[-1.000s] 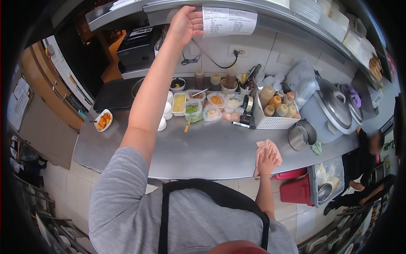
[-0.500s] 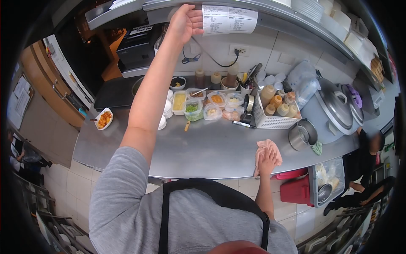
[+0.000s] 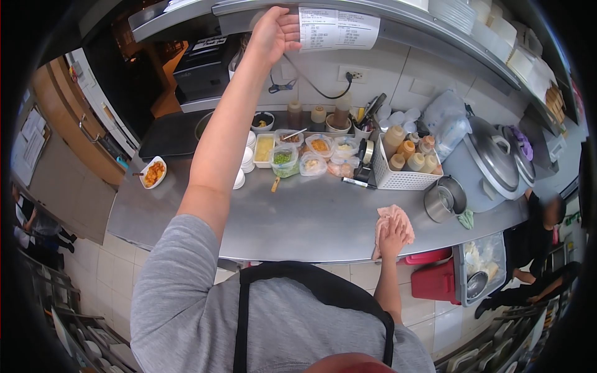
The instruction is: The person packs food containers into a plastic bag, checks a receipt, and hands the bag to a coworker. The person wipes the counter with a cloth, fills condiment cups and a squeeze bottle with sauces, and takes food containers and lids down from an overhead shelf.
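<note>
My left hand (image 3: 273, 34) is raised to the shelf edge, fingers stretched out. Its fingertips are at the left edge of printed order slips (image 3: 339, 28) hanging from the shelf. Whether they pinch the paper I cannot tell, but the fingers look straight. Down on the steel counter (image 3: 298, 224), my right hand (image 3: 393, 235) lies flat with spread fingers on a crumpled pink cloth (image 3: 385, 217). Left of my raised arm sits a white bowl of orange-red food (image 3: 153, 173).
Tubs of toppings (image 3: 286, 158) and a white basket of sauce bottles (image 3: 407, 177) line the counter's back. At right stand a steel pot (image 3: 445, 199) and a large lidded cooker (image 3: 491, 155). A grey bin (image 3: 482, 264) is below. Another person (image 3: 538, 230) is at the far right.
Both hands stay where they were. The view has shifted very slightly, and people in the background at far left have moved a little.
</note>
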`<action>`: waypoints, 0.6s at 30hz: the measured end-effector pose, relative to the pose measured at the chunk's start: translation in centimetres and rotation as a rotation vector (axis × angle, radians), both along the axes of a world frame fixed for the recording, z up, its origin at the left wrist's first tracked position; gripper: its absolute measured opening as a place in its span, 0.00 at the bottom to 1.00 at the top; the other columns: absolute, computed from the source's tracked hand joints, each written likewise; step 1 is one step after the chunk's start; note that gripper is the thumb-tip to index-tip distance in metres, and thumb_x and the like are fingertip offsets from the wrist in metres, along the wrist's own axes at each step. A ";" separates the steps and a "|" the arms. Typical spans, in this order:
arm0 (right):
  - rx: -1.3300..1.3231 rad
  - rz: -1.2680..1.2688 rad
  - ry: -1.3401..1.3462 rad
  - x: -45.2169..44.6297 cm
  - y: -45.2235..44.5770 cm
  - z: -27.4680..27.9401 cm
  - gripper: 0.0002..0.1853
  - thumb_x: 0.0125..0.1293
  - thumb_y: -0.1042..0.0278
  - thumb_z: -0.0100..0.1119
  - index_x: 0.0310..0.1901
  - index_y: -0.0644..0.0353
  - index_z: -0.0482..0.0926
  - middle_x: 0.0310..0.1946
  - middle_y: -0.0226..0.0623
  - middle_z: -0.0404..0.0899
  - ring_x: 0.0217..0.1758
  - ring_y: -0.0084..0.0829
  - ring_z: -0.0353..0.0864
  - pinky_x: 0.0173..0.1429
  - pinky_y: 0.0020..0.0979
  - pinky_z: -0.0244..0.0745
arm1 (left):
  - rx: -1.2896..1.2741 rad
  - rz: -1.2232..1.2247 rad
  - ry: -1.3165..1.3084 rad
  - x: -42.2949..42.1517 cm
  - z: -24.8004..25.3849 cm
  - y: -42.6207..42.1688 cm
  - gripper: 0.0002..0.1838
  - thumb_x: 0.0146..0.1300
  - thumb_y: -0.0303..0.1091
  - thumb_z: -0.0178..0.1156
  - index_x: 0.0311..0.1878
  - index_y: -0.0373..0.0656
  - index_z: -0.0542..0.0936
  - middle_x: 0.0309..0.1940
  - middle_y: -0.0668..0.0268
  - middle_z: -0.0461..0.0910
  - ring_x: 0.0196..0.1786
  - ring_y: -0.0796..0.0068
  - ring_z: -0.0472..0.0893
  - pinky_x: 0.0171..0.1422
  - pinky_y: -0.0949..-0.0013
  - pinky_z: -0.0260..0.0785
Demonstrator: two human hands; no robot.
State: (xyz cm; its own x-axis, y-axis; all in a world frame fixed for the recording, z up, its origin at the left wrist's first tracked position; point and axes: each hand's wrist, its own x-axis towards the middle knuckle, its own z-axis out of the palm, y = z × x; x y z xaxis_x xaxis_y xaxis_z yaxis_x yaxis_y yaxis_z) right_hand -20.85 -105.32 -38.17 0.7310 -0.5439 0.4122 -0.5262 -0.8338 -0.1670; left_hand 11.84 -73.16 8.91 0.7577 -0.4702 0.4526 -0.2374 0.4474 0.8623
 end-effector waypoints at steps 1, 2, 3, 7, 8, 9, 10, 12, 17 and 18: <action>-0.005 0.002 0.000 0.0 -0.1 -0.1 0.26 0.63 0.48 0.48 0.63 0.42 0.67 0.65 0.39 0.62 0.68 0.44 0.58 0.70 0.53 0.43 | 0.000 0.001 0.000 0.0 0.0 0.0 0.24 0.64 0.43 0.41 0.47 0.28 0.74 0.36 0.54 0.81 0.34 0.71 0.82 0.29 0.74 0.74; -0.004 0.003 0.000 0.0 0.0 -0.1 0.26 0.63 0.48 0.48 0.63 0.42 0.67 0.65 0.39 0.62 0.68 0.44 0.58 0.70 0.53 0.43 | -0.003 0.001 0.009 0.0 0.0 0.0 0.24 0.64 0.43 0.41 0.47 0.28 0.74 0.36 0.54 0.81 0.34 0.71 0.82 0.29 0.74 0.74; 0.001 -0.001 0.003 0.0 0.0 0.0 0.26 0.63 0.48 0.48 0.63 0.42 0.67 0.65 0.39 0.62 0.68 0.44 0.58 0.70 0.53 0.43 | -0.006 0.002 0.018 0.1 0.0 0.0 0.24 0.64 0.42 0.41 0.47 0.28 0.74 0.36 0.54 0.81 0.34 0.70 0.82 0.29 0.74 0.74; -0.012 0.001 -0.005 0.0 0.0 0.0 0.26 0.63 0.48 0.48 0.63 0.41 0.67 0.66 0.39 0.61 0.68 0.44 0.58 0.70 0.53 0.43 | -0.012 -0.006 0.021 0.7 -0.2 0.0 0.24 0.64 0.42 0.41 0.47 0.28 0.74 0.36 0.53 0.81 0.33 0.70 0.82 0.29 0.74 0.74; -0.012 0.002 -0.005 0.0 0.0 0.0 0.26 0.63 0.48 0.48 0.63 0.41 0.67 0.66 0.39 0.61 0.68 0.44 0.58 0.70 0.53 0.43 | -0.038 -0.051 0.077 0.6 -0.5 -0.2 0.23 0.63 0.45 0.42 0.42 0.32 0.75 0.31 0.57 0.80 0.30 0.70 0.80 0.28 0.71 0.73; -0.016 0.000 -0.005 0.0 0.0 0.0 0.27 0.63 0.48 0.48 0.63 0.41 0.67 0.66 0.39 0.61 0.68 0.44 0.58 0.70 0.53 0.43 | -0.064 -0.096 0.133 0.7 -0.7 -0.4 0.22 0.62 0.48 0.44 0.37 0.36 0.76 0.26 0.62 0.79 0.26 0.70 0.78 0.27 0.68 0.72; -0.020 -0.002 -0.006 0.0 0.1 0.1 0.27 0.63 0.48 0.48 0.63 0.41 0.66 0.66 0.38 0.61 0.68 0.44 0.58 0.70 0.52 0.44 | -0.063 -0.096 0.133 0.8 -0.6 -0.3 0.22 0.62 0.48 0.44 0.37 0.36 0.76 0.26 0.62 0.79 0.26 0.70 0.78 0.27 0.68 0.72; -0.027 0.000 -0.010 -0.1 0.1 0.2 0.27 0.62 0.48 0.48 0.63 0.41 0.66 0.66 0.38 0.61 0.68 0.44 0.58 0.70 0.52 0.44 | -0.005 -0.003 0.025 0.2 0.1 0.0 0.24 0.64 0.42 0.41 0.47 0.27 0.73 0.36 0.53 0.81 0.33 0.70 0.82 0.29 0.73 0.75; -0.032 -0.002 -0.004 -0.1 0.3 0.4 0.27 0.62 0.48 0.48 0.63 0.41 0.67 0.65 0.39 0.62 0.68 0.44 0.58 0.70 0.52 0.44 | 0.005 0.003 0.018 0.3 0.1 0.1 0.24 0.64 0.41 0.41 0.47 0.27 0.73 0.36 0.53 0.81 0.33 0.70 0.82 0.29 0.73 0.75; -0.030 0.001 -0.009 -0.1 0.3 0.4 0.26 0.62 0.48 0.48 0.63 0.41 0.67 0.65 0.39 0.62 0.68 0.44 0.58 0.70 0.52 0.44 | 0.008 0.008 0.013 0.3 0.1 0.1 0.23 0.64 0.41 0.41 0.47 0.27 0.73 0.36 0.53 0.81 0.34 0.70 0.82 0.29 0.73 0.75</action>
State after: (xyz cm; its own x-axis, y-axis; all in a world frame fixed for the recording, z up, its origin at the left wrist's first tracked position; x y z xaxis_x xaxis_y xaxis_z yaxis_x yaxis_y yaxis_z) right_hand -20.98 -105.05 -37.78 0.7278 -0.5305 0.4345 -0.5240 -0.8390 -0.1466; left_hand 12.11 -73.07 9.05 0.7674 -0.4677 0.4385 -0.2293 0.4385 0.8690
